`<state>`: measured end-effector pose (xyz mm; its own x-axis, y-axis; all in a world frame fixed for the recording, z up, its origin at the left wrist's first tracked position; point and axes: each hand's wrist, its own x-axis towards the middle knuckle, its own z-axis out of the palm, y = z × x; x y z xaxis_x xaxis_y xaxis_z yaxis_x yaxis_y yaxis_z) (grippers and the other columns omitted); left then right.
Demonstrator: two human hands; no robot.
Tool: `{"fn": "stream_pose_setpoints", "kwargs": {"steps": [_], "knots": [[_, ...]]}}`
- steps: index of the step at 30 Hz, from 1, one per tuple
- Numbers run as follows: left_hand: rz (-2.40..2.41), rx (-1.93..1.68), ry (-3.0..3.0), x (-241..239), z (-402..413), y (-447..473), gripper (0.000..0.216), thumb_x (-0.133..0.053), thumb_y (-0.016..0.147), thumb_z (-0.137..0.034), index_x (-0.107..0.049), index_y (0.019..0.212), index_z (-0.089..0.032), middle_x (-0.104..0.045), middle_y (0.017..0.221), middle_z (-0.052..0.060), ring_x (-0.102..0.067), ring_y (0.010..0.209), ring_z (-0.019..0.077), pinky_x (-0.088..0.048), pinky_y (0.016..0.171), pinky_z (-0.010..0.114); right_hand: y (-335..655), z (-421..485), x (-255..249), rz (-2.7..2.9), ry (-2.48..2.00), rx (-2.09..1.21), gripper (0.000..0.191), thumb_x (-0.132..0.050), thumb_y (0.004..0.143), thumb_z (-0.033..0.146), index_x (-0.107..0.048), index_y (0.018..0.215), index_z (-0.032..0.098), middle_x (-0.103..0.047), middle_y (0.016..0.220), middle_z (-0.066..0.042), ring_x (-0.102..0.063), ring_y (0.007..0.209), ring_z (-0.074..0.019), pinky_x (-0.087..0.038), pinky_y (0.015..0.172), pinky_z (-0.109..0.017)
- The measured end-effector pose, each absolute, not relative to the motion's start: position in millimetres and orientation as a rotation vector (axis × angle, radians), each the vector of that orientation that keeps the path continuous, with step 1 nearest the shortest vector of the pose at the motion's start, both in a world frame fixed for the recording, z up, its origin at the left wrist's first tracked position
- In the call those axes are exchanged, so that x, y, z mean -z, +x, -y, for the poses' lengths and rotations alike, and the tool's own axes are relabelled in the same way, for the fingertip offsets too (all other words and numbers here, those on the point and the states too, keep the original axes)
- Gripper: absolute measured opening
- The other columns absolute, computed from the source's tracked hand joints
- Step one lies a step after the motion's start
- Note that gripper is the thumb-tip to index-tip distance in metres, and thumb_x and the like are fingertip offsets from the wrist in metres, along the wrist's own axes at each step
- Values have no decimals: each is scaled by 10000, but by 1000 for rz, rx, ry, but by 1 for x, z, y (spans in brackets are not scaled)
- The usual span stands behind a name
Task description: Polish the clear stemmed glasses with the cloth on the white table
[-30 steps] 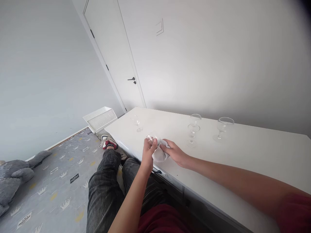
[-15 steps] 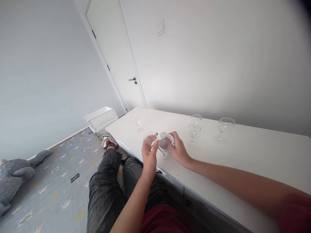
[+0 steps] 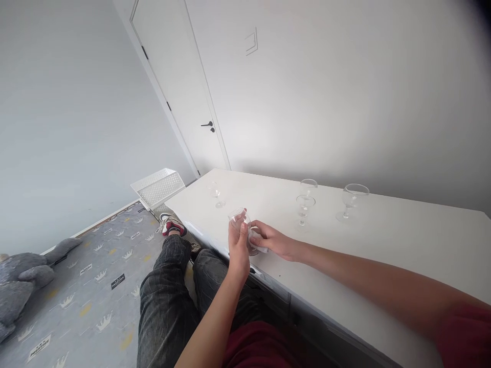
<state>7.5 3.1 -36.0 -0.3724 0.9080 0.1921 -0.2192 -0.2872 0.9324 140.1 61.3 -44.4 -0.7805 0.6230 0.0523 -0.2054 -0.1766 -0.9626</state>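
Note:
My left hand [image 3: 238,248] is closed around the bowl of a clear stemmed glass [image 3: 235,217], which tilts with its rim toward the upper left. Pinched in my right hand [image 3: 270,239] is a whitish cloth [image 3: 260,242], pressed against the stem and foot end of that glass. The fingers and cloth hide most of the stem. Both hands are close together above the near edge of the white table [image 3: 364,271].
One stemmed glass [image 3: 217,194] stands at the table's far left. To the right are a small glass [image 3: 306,204], another glass [image 3: 309,186] behind it and a wider one [image 3: 355,197]. A white perforated basket [image 3: 161,189] stands past the table's left end.
My right hand with the cloth has moved left and down, from beside the glass onto its stem end. The left hand keeps its hold, with the glass slightly more upright.

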Motion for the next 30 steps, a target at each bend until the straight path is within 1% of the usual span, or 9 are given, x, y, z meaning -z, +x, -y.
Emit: {"fn": "stream_pose_setpoints", "kwargs": {"steps": [4,7,10,13,17,20,23,26,30], "knots": [[-988,-1627,921,28,-10,-8,398,-743,907,-496,-649,1202,-244,-603,1516,103,-551,1394,277,-495,1065,377,135,-63,46,1334,-467,-2145,308,-794,886,430,-677,1017,176,-685,975,-46,-636,900,-176,-500,812,-303],[-888,-1513,875,20,-12,-22,433,-788,869,-428,-613,1193,-201,-714,1341,156,-686,1145,247,-568,826,308,133,-65,46,1065,-425,-2388,250,-752,909,386,-679,941,149,-683,828,-48,-648,766,-173,-521,749,-309],[-887,-1524,853,14,-8,-23,552,-813,835,-434,-577,1277,-202,-726,1307,158,-687,793,154,-482,540,221,135,-66,45,1027,-328,-2495,220,-685,961,361,-692,997,144,-717,876,-67,-687,818,-189,-544,816,-334],[-885,-1552,888,9,-1,-17,581,-816,827,-457,-577,1302,-222,-676,1402,154,-593,626,79,-354,424,187,139,-65,44,1121,-235,-2477,239,-699,963,374,-703,1035,146,-736,977,-82,-700,903,-197,-542,891,-344],[-789,-1542,949,7,4,-15,665,-879,761,-438,-573,1316,-236,-669,1412,152,-685,833,153,-529,634,249,143,-65,40,1216,-175,-2487,301,-807,882,409,-698,968,142,-697,900,-46,-677,842,-171,-534,844,-327],[-815,-1546,971,9,2,-15,652,-865,778,-454,-565,1312,-233,-676,1387,161,-695,895,182,-558,762,316,143,-64,35,1323,-204,-2450,355,-819,858,472,-680,952,160,-639,829,-10,-630,776,-151,-513,787,-315],[-955,-1616,1065,13,0,-12,607,-851,806,-434,-546,1300,-258,-666,1390,154,-693,932,198,-546,768,326,141,-61,31,1614,-417,-2003,350,-806,867,483,-691,1008,183,-658,865,-19,-619,812,-166,-476,779,-308],[-1006,-1650,1168,15,-2,-10,631,-882,780,-406,-544,1299,-285,-651,1409,146,-670,1131,259,-543,866,356,136,-56,35,1725,-552,-1587,298,-796,880,452,-700,998,197,-674,878,-18,-594,808,-163,-446,756,-292],[-868,-1551,1090,14,-5,-16,650,-881,776,-442,-573,1319,-263,-634,1443,158,-599,1288,292,-535,928,360,133,-56,43,1397,-473,-2075,334,-820,846,473,-705,970,185,-677,903,-30,-617,824,-166,-487,744,-291]]}}
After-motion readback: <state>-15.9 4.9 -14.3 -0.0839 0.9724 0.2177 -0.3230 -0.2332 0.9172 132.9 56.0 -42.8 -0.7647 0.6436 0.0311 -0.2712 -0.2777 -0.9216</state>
